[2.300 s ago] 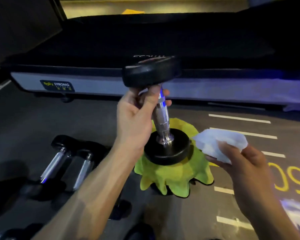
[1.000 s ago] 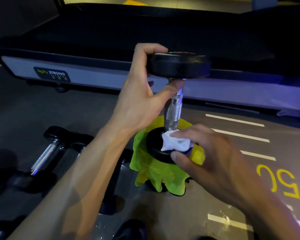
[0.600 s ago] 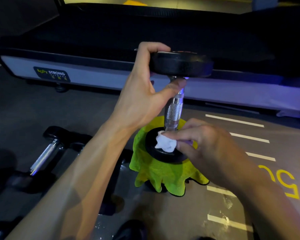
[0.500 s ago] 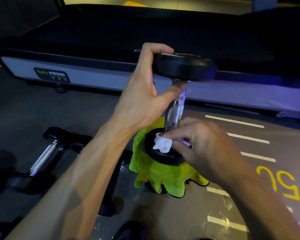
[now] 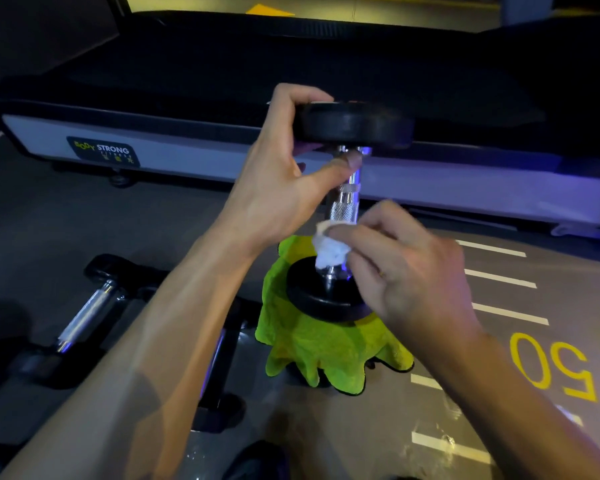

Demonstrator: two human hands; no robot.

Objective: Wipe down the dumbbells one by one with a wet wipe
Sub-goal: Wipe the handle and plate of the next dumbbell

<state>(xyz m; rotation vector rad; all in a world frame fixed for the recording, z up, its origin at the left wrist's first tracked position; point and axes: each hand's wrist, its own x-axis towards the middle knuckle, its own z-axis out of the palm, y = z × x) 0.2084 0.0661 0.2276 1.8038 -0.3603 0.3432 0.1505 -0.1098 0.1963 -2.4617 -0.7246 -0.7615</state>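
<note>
A dumbbell (image 5: 345,199) with black round heads and a chrome knurled handle stands upright on a lime-green cloth (image 5: 312,344). My left hand (image 5: 278,188) grips its top: the fingers curl over the upper head and the thumb presses the handle just below it. My right hand (image 5: 402,268) pinches a crumpled white wet wipe (image 5: 329,249) against the lower part of the handle, just above the bottom head.
Several more dumbbells (image 5: 87,313) lie on the dark floor at the left and near the bottom edge. A treadmill (image 5: 222,157) with a "BODY STRONG" label runs across the back. White lines and a yellow "50" (image 5: 551,368) mark the floor at the right.
My right hand has brought the wipe up from the top face of the bottom head onto the lower handle. My left hand keeps its hold on the top of the dumbbell.
</note>
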